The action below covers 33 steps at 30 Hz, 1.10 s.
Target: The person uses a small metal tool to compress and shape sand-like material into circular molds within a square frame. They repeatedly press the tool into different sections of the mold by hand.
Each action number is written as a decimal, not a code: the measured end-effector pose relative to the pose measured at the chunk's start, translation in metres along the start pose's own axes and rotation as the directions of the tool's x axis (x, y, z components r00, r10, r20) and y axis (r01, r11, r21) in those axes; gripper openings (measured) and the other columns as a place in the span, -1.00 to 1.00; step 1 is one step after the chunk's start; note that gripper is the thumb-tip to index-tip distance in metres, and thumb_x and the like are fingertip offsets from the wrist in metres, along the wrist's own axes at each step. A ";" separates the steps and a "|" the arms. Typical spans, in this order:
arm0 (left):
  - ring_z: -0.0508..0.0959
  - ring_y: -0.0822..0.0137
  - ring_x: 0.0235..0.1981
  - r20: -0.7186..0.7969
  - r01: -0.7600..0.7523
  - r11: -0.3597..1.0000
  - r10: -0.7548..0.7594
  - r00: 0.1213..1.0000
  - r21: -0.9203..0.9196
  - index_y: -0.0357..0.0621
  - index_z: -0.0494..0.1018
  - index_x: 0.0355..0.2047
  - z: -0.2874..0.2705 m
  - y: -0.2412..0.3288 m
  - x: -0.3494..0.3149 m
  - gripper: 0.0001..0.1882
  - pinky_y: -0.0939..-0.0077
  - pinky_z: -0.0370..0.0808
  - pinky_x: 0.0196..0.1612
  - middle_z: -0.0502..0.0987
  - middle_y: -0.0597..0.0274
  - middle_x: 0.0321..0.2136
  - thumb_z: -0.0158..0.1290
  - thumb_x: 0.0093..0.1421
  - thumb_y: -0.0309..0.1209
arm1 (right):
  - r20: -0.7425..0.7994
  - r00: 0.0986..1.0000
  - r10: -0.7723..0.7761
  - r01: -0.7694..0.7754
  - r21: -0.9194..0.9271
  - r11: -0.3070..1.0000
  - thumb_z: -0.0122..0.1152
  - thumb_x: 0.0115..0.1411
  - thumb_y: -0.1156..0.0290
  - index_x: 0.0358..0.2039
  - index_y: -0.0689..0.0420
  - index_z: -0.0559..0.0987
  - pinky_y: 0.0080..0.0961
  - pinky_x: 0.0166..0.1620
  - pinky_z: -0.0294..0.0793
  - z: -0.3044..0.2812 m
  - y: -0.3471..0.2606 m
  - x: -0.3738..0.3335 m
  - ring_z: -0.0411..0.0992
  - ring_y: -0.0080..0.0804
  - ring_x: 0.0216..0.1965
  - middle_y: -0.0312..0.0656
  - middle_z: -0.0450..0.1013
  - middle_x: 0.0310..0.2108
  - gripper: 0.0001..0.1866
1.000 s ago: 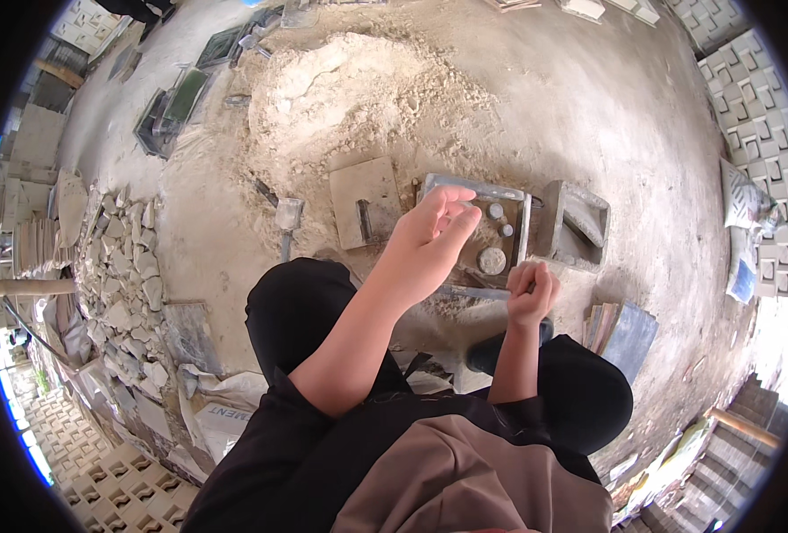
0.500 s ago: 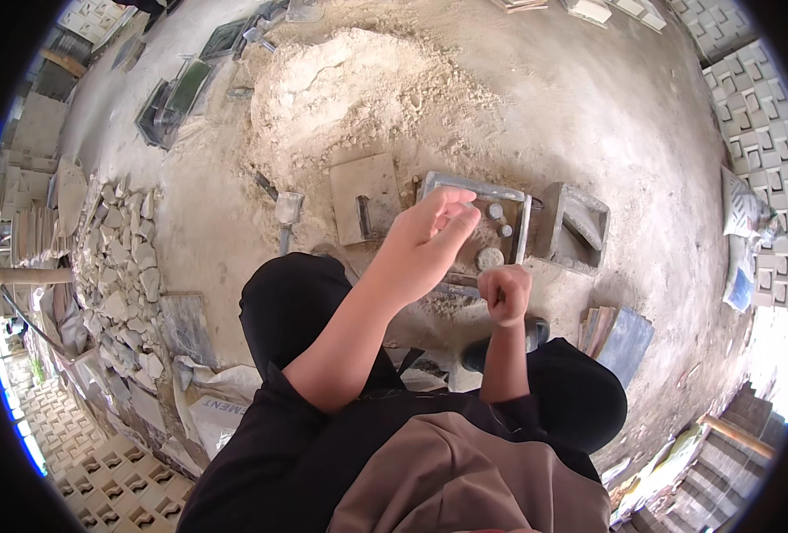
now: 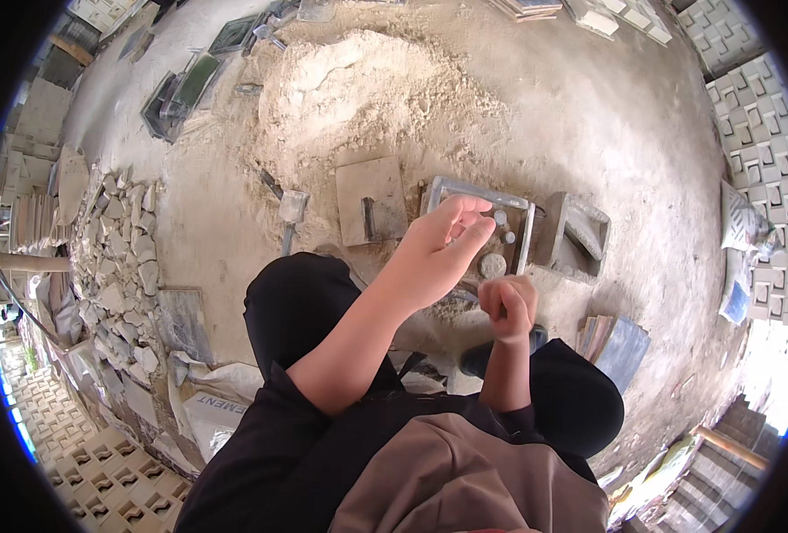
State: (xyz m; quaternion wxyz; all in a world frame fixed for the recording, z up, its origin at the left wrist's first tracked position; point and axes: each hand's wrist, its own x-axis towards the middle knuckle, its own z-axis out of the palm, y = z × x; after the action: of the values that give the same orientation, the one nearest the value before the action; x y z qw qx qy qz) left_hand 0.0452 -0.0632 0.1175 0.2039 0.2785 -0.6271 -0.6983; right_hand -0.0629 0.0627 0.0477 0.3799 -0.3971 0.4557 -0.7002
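My left hand (image 3: 447, 249) is raised over the left part of a grey rectangular mould frame (image 3: 478, 188), fingers loosely curled and thumb apart from them; nothing shows between them. Close by on its right, my right hand (image 3: 507, 306) is closed in a fist near the frame's front right corner. What the fist holds, if anything, is hidden. Inside the frame lie a round pale disc (image 3: 492, 265) and two small round knobs, one of them a grey knob (image 3: 509, 237). My left hand and forearm cover the frame's left and near parts.
A grey box mould (image 3: 580, 235) stands right of the frame. To the left are a square board (image 3: 372, 200) with a handle and a trowel (image 3: 293, 209). Beyond lies a heap of pale powder (image 3: 367, 84); broken stone chunks (image 3: 118, 266) are piled at left. Tiles (image 3: 623, 351) lean near my right knee.
My left hand has shifted slightly right and down. My right fist has dropped a little, toward me. The whole view has moved slightly; the things on the floor look unchanged.
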 end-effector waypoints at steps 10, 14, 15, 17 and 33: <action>0.39 0.40 -0.16 0.011 0.026 0.999 -0.026 1.000 0.019 -0.27 0.27 -0.06 0.003 -0.001 0.002 -0.64 0.51 0.29 -0.11 0.44 0.10 -0.22 -0.16 0.22 -0.29 | -0.023 0.995 0.096 -0.098 -0.099 0.990 -0.25 0.11 0.34 -0.90 0.16 0.16 -0.56 -0.73 -0.06 -0.001 0.012 -0.002 0.01 -0.55 -0.85 -0.30 0.08 -0.91 -0.55; 0.40 0.38 -0.13 -0.018 0.032 0.999 -0.032 0.999 0.017 -0.27 0.27 -0.07 0.002 0.001 0.002 -0.65 0.51 0.29 -0.09 0.43 0.08 -0.19 -0.16 0.21 -0.31 | -0.032 0.996 0.079 -0.082 -0.096 0.992 -0.21 0.10 0.35 -0.91 0.16 0.17 -0.56 -0.73 -0.07 0.005 0.016 -0.002 0.01 -0.56 -0.85 -0.30 0.09 -0.91 -0.56; 0.40 0.37 -0.13 -0.021 0.026 1.000 -0.026 0.999 0.013 -0.27 0.27 -0.07 0.004 0.000 -0.001 -0.66 0.51 0.29 -0.08 0.43 0.07 -0.19 -0.16 0.21 -0.32 | -0.042 0.996 0.076 -0.079 -0.061 0.995 -0.21 0.10 0.36 -0.91 0.16 0.17 -0.56 -0.73 -0.07 0.010 0.011 -0.004 0.00 -0.56 -0.85 -0.30 0.09 -0.91 -0.56; 0.40 0.36 -0.12 -0.002 0.018 1.000 -0.018 1.000 0.011 -0.27 0.27 -0.07 0.002 -0.004 -0.001 -0.66 0.50 0.30 -0.08 0.43 0.07 -0.19 -0.16 0.21 -0.33 | 0.018 0.999 0.043 -0.043 0.001 0.999 -0.23 0.11 0.37 -0.91 0.16 0.17 -0.58 -0.73 -0.07 0.012 0.019 -0.004 0.00 -0.57 -0.85 -0.30 0.10 -0.91 -0.56; 0.41 0.41 -0.27 -0.100 0.077 0.997 -0.078 0.992 -0.020 -0.25 0.29 -0.10 0.010 -0.042 0.015 -0.64 0.51 0.32 -0.16 0.47 0.15 -0.30 -0.10 0.17 -0.28 | 0.003 0.997 0.082 -0.082 -0.033 0.996 -0.22 0.16 0.27 -0.91 0.19 0.15 -0.54 -0.73 -0.07 0.016 0.016 -0.013 -0.01 -0.54 -0.85 -0.28 0.08 -0.92 -0.48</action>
State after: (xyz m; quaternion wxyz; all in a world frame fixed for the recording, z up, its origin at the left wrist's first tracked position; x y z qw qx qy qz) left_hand 0.0296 -0.0596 0.0743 0.2101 0.3358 -0.5993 -0.6957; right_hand -0.0412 0.0640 0.0344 0.4028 -0.3857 0.4821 -0.6757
